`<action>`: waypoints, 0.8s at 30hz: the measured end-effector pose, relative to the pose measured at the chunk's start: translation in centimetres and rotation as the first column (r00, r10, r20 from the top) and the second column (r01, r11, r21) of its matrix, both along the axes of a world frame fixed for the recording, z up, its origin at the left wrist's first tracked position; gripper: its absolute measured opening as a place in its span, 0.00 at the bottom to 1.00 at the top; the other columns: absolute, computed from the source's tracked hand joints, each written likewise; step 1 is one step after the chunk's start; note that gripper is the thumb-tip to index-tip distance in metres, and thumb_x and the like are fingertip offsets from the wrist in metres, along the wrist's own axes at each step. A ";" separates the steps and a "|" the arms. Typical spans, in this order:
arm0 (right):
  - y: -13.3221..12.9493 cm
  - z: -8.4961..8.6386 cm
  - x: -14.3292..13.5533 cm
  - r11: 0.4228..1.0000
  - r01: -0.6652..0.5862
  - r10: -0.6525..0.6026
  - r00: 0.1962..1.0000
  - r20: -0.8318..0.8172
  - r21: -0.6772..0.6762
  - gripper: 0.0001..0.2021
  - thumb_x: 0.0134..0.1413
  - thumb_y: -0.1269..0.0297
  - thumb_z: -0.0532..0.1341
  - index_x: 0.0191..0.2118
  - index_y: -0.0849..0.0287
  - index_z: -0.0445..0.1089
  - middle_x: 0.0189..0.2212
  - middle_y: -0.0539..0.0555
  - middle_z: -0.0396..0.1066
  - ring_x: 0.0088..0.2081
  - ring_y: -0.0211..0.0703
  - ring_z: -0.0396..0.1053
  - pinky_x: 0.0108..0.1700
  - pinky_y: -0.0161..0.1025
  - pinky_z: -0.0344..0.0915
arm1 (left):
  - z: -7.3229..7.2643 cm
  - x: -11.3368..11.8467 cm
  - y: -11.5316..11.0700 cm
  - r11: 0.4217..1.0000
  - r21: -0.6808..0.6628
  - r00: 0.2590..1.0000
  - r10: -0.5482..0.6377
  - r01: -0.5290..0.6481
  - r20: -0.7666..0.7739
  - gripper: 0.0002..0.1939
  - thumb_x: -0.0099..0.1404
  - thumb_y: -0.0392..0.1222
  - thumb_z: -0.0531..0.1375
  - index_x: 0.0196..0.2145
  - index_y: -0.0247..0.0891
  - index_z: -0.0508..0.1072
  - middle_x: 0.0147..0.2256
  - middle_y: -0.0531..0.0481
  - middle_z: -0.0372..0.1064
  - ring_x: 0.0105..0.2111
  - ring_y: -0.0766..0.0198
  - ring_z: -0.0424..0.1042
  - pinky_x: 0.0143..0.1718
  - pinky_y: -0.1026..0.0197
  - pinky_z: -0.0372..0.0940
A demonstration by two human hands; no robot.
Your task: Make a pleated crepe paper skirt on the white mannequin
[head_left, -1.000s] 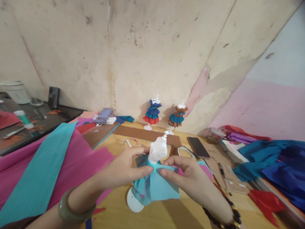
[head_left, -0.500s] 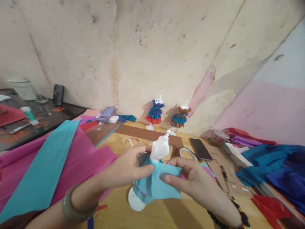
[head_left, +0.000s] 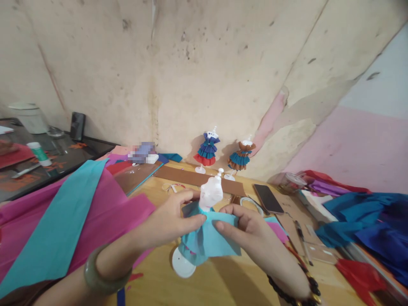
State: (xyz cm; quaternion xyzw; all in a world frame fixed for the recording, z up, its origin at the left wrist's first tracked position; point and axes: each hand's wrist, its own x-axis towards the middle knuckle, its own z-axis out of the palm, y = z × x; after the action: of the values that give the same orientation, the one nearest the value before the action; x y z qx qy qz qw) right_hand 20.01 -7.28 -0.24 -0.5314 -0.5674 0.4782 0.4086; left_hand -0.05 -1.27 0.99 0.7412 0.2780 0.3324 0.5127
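Observation:
A small white dress form [head_left: 211,193] with a round white base [head_left: 184,262] is tilted between my hands. Light blue crepe paper [head_left: 219,240] wraps its waist like a skirt, the right end sticking out flat. My left hand [head_left: 178,219] grips the gathered paper at the waist, thumb in front and fingers behind. With thumb and fingers, my right hand [head_left: 245,225] pinches the loose end of the same paper. A little pink shows low on the skirt.
Two dressed forms, one blue and red [head_left: 208,148], one brown and teal [head_left: 242,155], stand by the wall. Pink paper [head_left: 105,204] and a turquoise strip [head_left: 60,229] lie left. A phone [head_left: 268,198], a pen [head_left: 302,242] and blue paper [head_left: 376,216] are right.
The dress form has shifted slightly up and left, along with its paper skirt. My right hand has moved a little left and up, still pinching the paper.

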 end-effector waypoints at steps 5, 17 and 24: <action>0.0 -0.2 0.1 1.000 0.004 -0.005 1.000 0.016 0.022 0.16 0.52 0.49 0.67 0.32 0.59 0.70 0.22 0.46 0.65 0.23 0.34 0.60 0.25 0.33 0.57 | -0.2 -0.1 0.0 1.000 0.013 1.000 -0.008 0.009 -0.021 0.20 0.59 0.39 0.61 0.50 0.36 0.73 0.50 0.42 0.75 0.50 0.52 0.72 0.53 0.50 0.64; -0.4 0.3 -0.1 0.997 -0.025 0.025 1.000 0.006 0.071 0.15 0.54 0.49 0.66 0.33 0.58 0.76 0.24 0.49 0.70 0.23 0.34 0.61 0.25 0.32 0.60 | -0.2 -0.3 0.1 0.998 0.052 0.997 -0.021 0.025 -0.071 0.16 0.60 0.41 0.61 0.46 0.35 0.75 0.49 0.43 0.75 0.49 0.51 0.71 0.53 0.50 0.64; -0.1 0.2 -0.4 0.994 0.005 0.001 0.998 -0.055 0.108 0.11 0.50 0.53 0.69 0.33 0.55 0.78 0.29 0.50 0.76 0.27 0.37 0.67 0.32 0.34 0.66 | -0.1 -0.3 0.2 0.995 0.063 0.996 -0.078 0.081 -0.054 0.15 0.61 0.38 0.61 0.47 0.37 0.75 0.49 0.45 0.75 0.50 0.53 0.71 0.52 0.52 0.64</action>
State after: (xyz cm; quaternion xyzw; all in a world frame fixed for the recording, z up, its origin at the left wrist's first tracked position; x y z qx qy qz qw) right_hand 19.56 -7.40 -0.06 -0.4957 -0.5805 0.4610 0.4526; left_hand -0.33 -1.02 0.91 0.7762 0.2504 0.3014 0.4939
